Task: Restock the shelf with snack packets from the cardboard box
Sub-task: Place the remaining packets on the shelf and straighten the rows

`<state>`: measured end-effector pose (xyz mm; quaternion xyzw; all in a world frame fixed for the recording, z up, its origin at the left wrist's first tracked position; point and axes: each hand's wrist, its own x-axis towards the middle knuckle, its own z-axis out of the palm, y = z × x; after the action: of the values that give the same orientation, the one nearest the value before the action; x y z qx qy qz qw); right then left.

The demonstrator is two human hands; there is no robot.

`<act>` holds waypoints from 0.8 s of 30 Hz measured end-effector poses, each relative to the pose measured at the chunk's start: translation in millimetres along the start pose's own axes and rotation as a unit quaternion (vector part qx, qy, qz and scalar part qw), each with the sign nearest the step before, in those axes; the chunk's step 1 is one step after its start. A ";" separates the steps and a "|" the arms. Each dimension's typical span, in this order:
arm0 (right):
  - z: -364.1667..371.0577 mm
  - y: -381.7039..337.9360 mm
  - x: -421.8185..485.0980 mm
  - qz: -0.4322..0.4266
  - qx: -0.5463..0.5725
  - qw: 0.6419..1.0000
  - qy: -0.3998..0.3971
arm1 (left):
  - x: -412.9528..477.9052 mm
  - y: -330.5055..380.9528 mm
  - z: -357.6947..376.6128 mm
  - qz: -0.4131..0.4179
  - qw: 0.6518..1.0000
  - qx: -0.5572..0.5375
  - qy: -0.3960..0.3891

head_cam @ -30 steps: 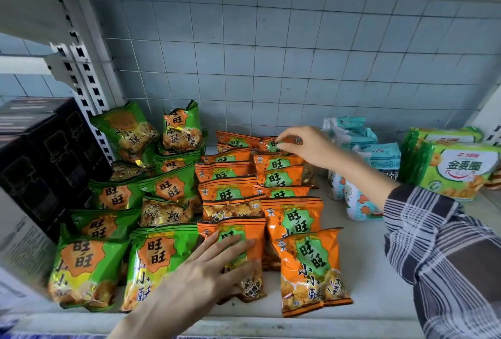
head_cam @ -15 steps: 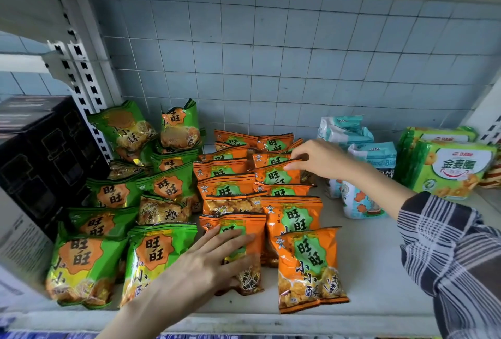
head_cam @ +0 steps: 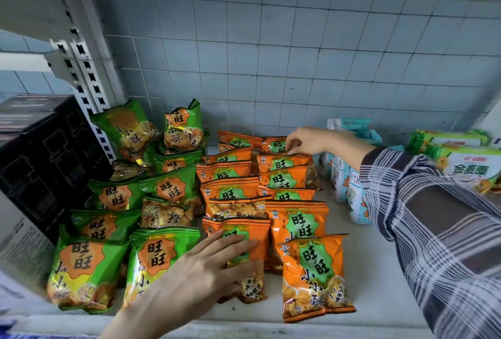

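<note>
Across the far side, blue-tiled wall [head_cam: 298,53]; beneath it, white shelf [head_cam: 379,287], bare at near right; at far left, slotted white upright [head_cam: 81,67]. Left of the upright, black box [head_cam: 40,162], just beside the green stock. Reaching in from the right, plaid sleeve [head_cam: 447,230], passing in front of pale blue biscuit packs [head_cam: 349,192]; further right, green-and-white packs [head_cam: 466,167]. Left part of the shelf taken up by green snack packets [head_cam: 86,265], overlapped in two rough columns from the near edge to the far wall, the farthest two propped upright; just right of them, orange snack packets [head_cam: 314,276], likewise in two columns, shingled near to far. Left hand [head_cam: 206,265] wide and flat, fingers straight and spread, pressed on the nearest orange packet [head_cam: 254,233] of the left orange column; heel of the hand partly over the neighbouring green one. Right hand [head_cam: 306,140] at the far end of the right orange column, fingers curled narrow, pinching the top edge of a far orange packet [head_cam: 273,146]; whether lifted clear of those beneath, impossible to tell.
</note>
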<state>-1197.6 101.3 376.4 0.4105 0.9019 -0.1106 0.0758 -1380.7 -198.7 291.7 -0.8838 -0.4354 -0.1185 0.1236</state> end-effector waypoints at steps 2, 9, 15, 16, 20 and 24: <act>0.3 1.8 3.4 0.016 0.018 1.000 -0.011 | 0.4 -0.7 1.0 -0.001 1.000 0.000 -0.002; -0.1 5.3 8.8 0.014 0.079 0.996 0.029 | -2.3 -6.9 12.1 0.005 1.000 -0.011 0.019; -3.3 6.3 11.8 0.027 0.136 0.981 0.137 | -3.7 -10.6 19.4 0.004 1.000 -0.010 0.027; -3.4 6.9 12.1 0.033 0.141 0.977 0.155 | -3.8 -10.7 19.9 0.002 1.000 -0.010 0.026; 6.8 1.6 13.7 0.039 0.133 0.974 0.181 | -4.7 -10.9 20.8 0.000 1.000 -0.006 0.019; 19.0 0.5 16.1 0.011 0.142 0.978 0.152 | -4.4 -10.0 19.8 -0.003 1.000 0.001 0.021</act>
<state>-1206.9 108.3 354.4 0.4387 0.8735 -0.1733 -0.1201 -1389.2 -189.7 272.8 -0.8798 -0.4353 -0.1369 0.1329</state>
